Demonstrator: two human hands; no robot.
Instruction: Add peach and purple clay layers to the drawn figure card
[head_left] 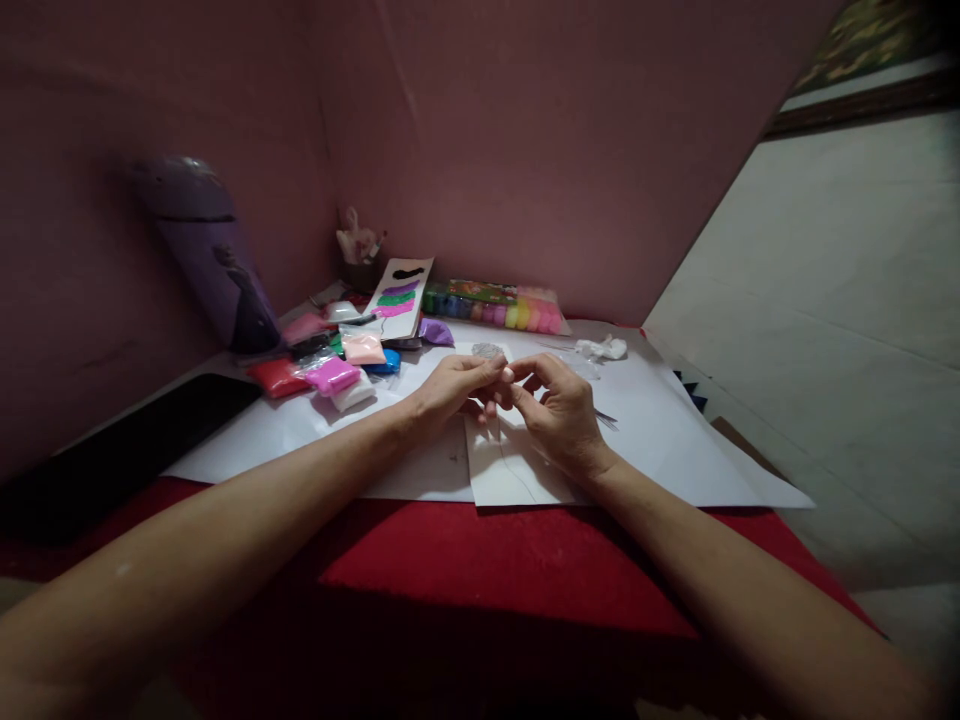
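Observation:
My left hand [454,385] and my right hand [559,410] meet fingertip to fingertip above a small white card [510,470] lying on a large white sheet [660,430]. Both pinch at something tiny between them that I cannot make out. A small grey lump [489,350] lies just beyond the fingers. Behind the right hand, something thin and metallic [606,417] rests on the sheet.
Several coloured clay packets [334,372] lie at the left, near a purple bottle [217,255], a colour-swatch card [401,285] and a row of clay tubs [495,305]. A crumpled white wrapper [604,348] lies at the back. A black tablet [127,450] rests on the red cloth [525,560].

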